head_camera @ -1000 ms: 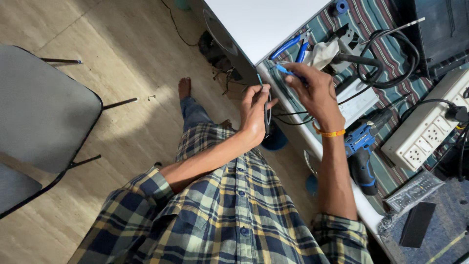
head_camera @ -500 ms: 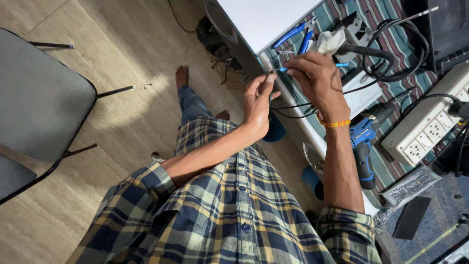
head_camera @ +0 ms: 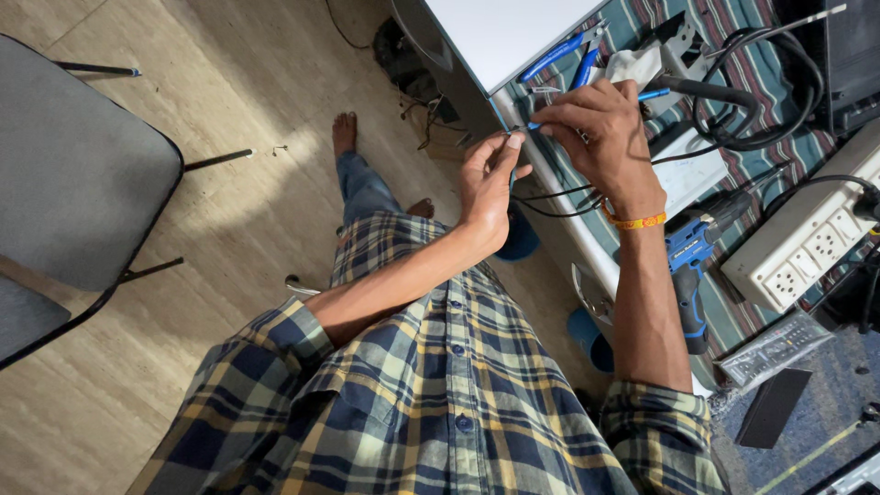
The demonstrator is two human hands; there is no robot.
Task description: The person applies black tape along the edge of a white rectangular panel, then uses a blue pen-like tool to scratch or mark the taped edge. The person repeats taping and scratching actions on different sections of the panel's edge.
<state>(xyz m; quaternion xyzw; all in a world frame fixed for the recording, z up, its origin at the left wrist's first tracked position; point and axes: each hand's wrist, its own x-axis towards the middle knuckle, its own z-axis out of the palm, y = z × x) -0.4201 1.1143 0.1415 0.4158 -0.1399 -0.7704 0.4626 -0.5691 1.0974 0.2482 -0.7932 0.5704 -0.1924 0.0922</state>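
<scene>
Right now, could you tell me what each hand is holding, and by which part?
The left hand pinches thin black wires near their upper end. The right hand holds a slim blue-handled tool by its middle, its tip at the wires. The exact grip is partly hidden.

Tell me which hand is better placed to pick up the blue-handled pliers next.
Probably the right hand: it is over the striped cloth, close below the blue-handled pliers. The left hand, pinching thin black wires, is off the table edge.

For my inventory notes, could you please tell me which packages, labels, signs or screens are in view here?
Screen: dark, blank panel, top right corner of the bench, partly cut off.
Drill label: small pale patch on the blue drill's body, beside the right hand.
No packages or signs visible.
</scene>
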